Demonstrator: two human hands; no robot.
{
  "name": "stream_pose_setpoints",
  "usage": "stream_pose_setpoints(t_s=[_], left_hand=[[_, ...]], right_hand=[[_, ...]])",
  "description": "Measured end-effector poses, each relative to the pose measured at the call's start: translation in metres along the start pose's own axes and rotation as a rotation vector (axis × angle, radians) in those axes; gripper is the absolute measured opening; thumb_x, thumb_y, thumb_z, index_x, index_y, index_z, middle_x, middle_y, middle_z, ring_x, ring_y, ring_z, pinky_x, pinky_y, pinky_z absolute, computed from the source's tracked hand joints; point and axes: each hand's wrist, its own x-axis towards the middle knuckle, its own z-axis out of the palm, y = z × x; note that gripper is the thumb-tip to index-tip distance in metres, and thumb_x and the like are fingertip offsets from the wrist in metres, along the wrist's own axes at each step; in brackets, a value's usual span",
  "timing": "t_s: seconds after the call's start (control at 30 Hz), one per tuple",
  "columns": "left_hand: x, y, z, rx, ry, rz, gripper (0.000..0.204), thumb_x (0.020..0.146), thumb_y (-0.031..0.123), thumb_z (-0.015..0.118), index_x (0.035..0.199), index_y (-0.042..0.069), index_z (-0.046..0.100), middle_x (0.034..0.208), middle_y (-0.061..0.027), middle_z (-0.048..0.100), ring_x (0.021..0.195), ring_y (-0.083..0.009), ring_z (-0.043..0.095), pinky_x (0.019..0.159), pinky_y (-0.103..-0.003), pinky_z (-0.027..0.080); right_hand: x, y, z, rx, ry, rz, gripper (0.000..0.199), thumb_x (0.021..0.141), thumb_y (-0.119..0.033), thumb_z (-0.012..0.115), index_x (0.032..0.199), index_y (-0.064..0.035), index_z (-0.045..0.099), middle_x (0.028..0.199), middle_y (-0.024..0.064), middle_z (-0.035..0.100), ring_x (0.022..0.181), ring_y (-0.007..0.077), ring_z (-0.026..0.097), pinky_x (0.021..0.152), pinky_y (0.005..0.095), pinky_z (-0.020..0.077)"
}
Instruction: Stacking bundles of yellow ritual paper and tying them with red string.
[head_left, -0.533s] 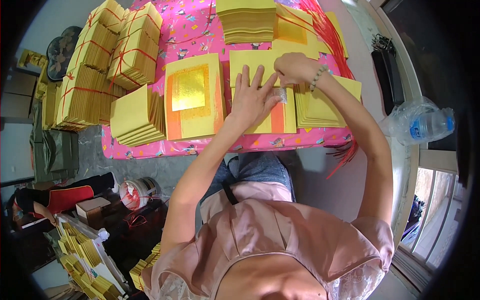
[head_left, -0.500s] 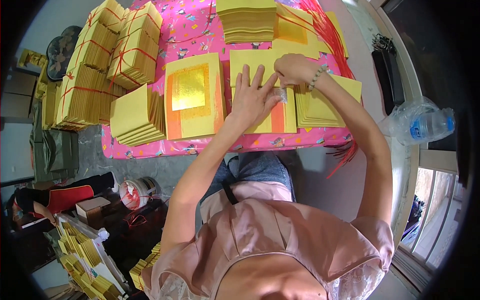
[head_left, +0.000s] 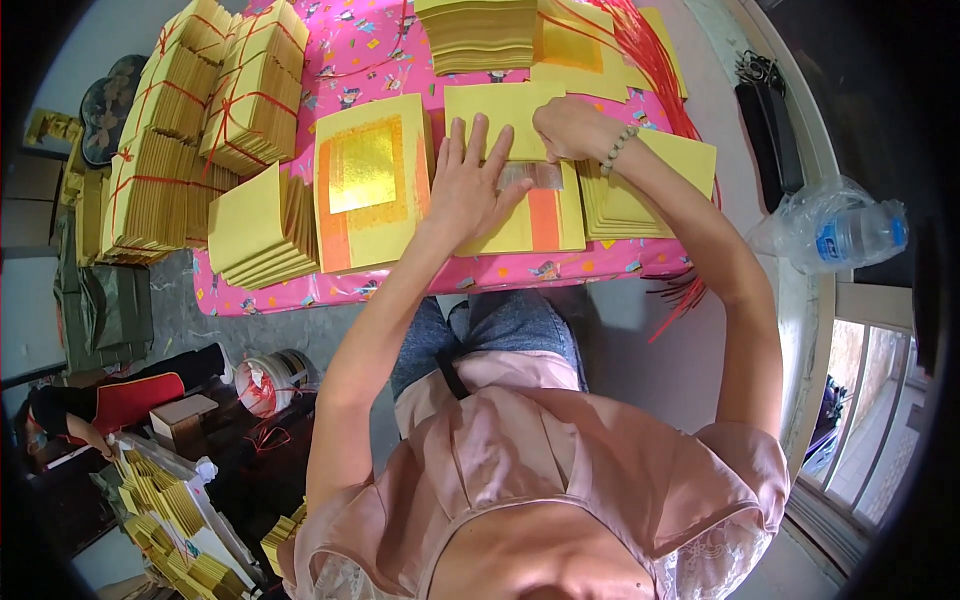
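So the left hand [head_left: 468, 186] is lying flat, fingers loosely spread and gripping nothing, on a partly folded yellow paper [head_left: 525, 148] that sits on the pink patterned tablecloth [head_left: 590, 265]. It's between the gold-square paper [head_left: 365, 180] and the folded stack [head_left: 650, 185], and the right hand [head_left: 578, 130] has its fingers curled at its right edge, can't tell if they're pinching it.

A blue-capped clear bottle [head_left: 852, 240] sits at right, a white bucket [head_left: 290, 372] at lower left.
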Motion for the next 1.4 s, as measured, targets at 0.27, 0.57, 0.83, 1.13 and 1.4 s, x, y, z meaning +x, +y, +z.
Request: stream_pose_setpoints(t_s=[0.27,0.57,0.83,1.13,1.4], left_hand=[[0.003,-0.001,0.000,-0.036,-0.044,-0.025,0.083,0.093,0.069,0.036,0.154,0.013,0.029,0.158,-0.0265,0.019,0.144,-0.0517,0.012,0.117,-0.059,0.014],[0.015,-0.004,-0.014,-0.090,-0.136,-0.075,0.080,0.092,0.069,0.039,0.150,0.014,0.036,0.155,-0.0255,0.026,0.142,-0.0523,0.018,0.116,-0.058,0.019],[0.035,-0.006,-0.033,0.078,0.144,-0.096,0.042,0.085,0.015,0.065,0.126,0.021,0.062,0.125,-0.0113,0.062,0.114,-0.0304,0.058,0.091,-0.046,0.046],[0.030,0.025,-0.076,0.076,0.635,0.025,0.052,0.077,0.005,0.069,0.126,0.021,0.063,0.130,-0.0122,0.059,0.114,-0.0374,0.056,0.087,-0.044,0.052],[0.031,0.097,-0.086,0.060,0.697,0.209,0.059,0.072,0.002,0.068,0.126,0.026,0.065,0.131,-0.0116,0.058,0.117,-0.0371,0.055,0.095,-0.044,0.048]], right_hand=[[-0.021,-0.005,-0.005,0.064,0.143,-0.074,0.039,0.072,-0.030,0.080,0.090,-0.0025,0.060,0.078,0.0153,0.065,0.083,0.0350,0.066,0.072,0.0451,0.0515],[-0.025,-0.012,0.012,-0.170,0.387,-0.229,0.025,0.074,-0.020,0.074,0.087,-0.0024,0.061,0.077,0.0133,0.066,0.072,0.0321,0.067,0.062,0.0427,0.0534],[-0.032,-0.016,-0.009,-0.305,0.542,-0.223,0.018,0.079,-0.020,0.068,0.083,-0.0046,0.061,0.075,0.0115,0.064,0.066,0.0295,0.067,0.059,0.0403,0.0530],[-0.114,-0.024,-0.061,0.441,1.027,0.125,0.045,0.091,-0.036,0.066,0.120,-0.0047,0.056,0.111,0.0155,0.063,0.090,0.0256,0.067,0.074,0.0363,0.0541],[-0.177,0.001,-0.020,1.421,0.881,0.081,0.054,0.095,-0.023,0.065,0.137,0.0010,0.040,0.123,0.0146,0.060,0.108,0.0178,0.062,0.088,0.0295,0.0501]])
